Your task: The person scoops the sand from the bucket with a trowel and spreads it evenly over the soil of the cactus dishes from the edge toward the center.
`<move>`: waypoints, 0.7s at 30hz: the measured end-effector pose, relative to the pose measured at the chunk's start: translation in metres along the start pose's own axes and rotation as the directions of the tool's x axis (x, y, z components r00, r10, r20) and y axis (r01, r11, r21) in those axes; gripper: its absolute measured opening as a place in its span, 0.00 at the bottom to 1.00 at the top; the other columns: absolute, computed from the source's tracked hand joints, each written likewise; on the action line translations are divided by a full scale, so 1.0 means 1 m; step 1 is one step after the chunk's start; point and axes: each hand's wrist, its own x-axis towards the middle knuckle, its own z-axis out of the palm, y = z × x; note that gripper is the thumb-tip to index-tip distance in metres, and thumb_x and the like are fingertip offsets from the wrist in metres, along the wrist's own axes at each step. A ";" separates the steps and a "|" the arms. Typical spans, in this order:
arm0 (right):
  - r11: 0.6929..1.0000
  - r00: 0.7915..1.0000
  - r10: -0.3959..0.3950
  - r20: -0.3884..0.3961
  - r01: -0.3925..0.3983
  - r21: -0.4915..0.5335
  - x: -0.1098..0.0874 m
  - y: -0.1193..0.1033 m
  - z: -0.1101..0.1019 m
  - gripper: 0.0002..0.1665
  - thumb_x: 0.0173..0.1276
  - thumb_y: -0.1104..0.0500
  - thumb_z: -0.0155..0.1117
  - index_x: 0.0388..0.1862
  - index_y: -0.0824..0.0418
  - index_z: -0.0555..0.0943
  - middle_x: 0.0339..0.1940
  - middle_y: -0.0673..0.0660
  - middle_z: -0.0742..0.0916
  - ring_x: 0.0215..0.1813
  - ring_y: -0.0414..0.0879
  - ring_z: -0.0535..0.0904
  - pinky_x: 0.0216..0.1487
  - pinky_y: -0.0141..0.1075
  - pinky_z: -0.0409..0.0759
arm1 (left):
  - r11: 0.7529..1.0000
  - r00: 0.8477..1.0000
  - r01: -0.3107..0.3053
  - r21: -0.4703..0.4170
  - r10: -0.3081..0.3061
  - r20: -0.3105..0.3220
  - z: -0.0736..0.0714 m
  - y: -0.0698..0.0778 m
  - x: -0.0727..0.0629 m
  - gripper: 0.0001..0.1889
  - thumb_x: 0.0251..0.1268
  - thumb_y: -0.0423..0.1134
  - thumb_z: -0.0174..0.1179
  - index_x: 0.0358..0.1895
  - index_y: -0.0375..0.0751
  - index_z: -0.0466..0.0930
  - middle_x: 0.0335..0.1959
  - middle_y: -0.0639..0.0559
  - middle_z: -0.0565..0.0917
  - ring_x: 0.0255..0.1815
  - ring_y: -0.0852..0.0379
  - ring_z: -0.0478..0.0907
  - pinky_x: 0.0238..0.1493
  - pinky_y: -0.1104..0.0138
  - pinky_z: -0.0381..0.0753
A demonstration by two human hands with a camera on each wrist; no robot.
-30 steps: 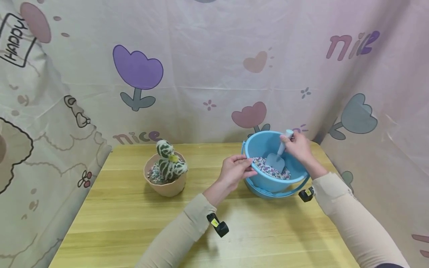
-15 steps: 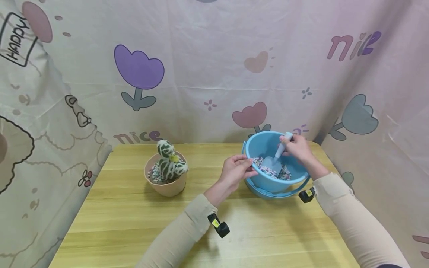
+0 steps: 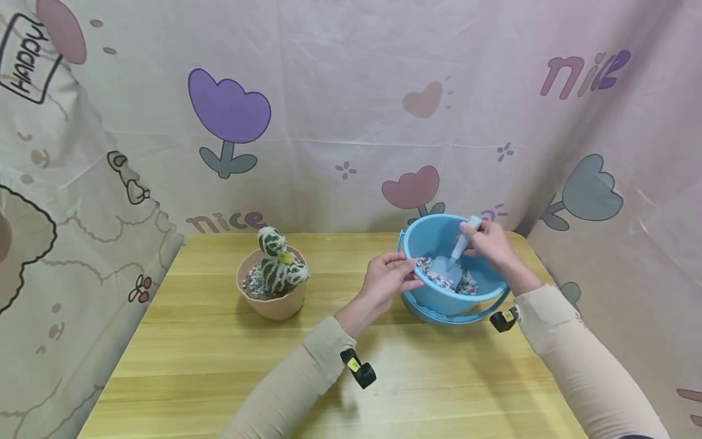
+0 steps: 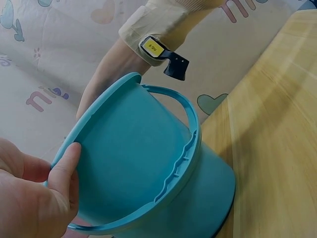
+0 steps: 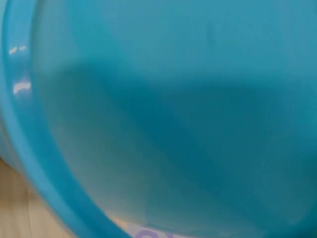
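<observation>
A light blue bucket [image 3: 445,303] stands tilted toward me at the table's right side, with multicoloured gravel [image 3: 468,284] inside. My left hand [image 3: 382,281] grips its near-left rim, thumb and fingers on either side of the edge. In the left wrist view, the thumb presses the bucket's [image 4: 129,144] outer face. My right hand [image 3: 493,245] holds the pale blue handle of a small shovel [image 3: 446,268] above the bucket. The shovel's blade is partly sunk in the gravel. Only the blurred blue bucket wall [image 5: 173,124] fills the right wrist view; hand and shovel are hidden there.
Left of the bucket stands a peach flowerpot [image 3: 276,306] holding gravel and a green-and-white cactus-like plant [image 3: 276,271]. The bucket's handle [image 3: 482,312] hangs down at its front. A printed cloth [image 3: 329,110] hangs behind the wooden table [image 3: 181,366].
The shovel's blade has moved slightly left and down into the gravel, its tip now covered. My left hand has kept its place on the rim.
</observation>
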 end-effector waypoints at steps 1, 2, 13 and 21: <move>1.000 1.000 0.004 0.011 -0.004 0.001 0.000 0.000 0.000 0.36 0.87 0.44 0.47 0.69 0.78 0.67 0.65 0.79 0.81 0.58 0.64 0.88 0.58 0.45 0.89 | 1.000 1.000 0.000 -0.002 0.000 -0.001 0.000 0.001 0.000 0.10 0.75 0.29 0.63 0.54 0.31 0.79 0.39 0.43 0.86 0.32 0.57 0.86 0.41 0.66 0.94; 1.000 1.000 0.009 0.022 -0.009 0.007 0.000 0.000 0.000 0.36 0.87 0.44 0.47 0.69 0.78 0.67 0.64 0.80 0.81 0.55 0.61 0.89 0.56 0.43 0.91 | 1.000 1.000 -0.001 0.002 0.001 0.000 0.000 0.001 0.000 0.10 0.75 0.29 0.63 0.54 0.31 0.79 0.39 0.44 0.86 0.32 0.57 0.86 0.41 0.67 0.94; 0.995 0.993 0.005 0.118 -0.016 0.094 0.004 0.002 -0.001 0.36 0.87 0.46 0.47 0.70 0.80 0.65 0.60 0.79 0.83 0.41 0.43 0.90 0.45 0.36 0.93 | 1.000 1.000 -0.002 0.005 0.002 -0.001 0.002 0.002 -0.001 0.09 0.74 0.28 0.63 0.53 0.30 0.80 0.38 0.45 0.85 0.32 0.57 0.86 0.41 0.66 0.94; 0.968 0.985 0.019 0.171 -0.061 0.244 0.005 0.002 -0.003 0.38 0.86 0.46 0.52 0.72 0.79 0.63 0.40 0.53 0.92 0.39 0.41 0.92 0.53 0.44 0.91 | 1.000 1.000 0.003 0.007 -0.003 -0.002 0.002 0.002 -0.002 0.15 0.74 0.29 0.64 0.58 0.27 0.79 0.40 0.43 0.86 0.33 0.57 0.86 0.43 0.66 0.94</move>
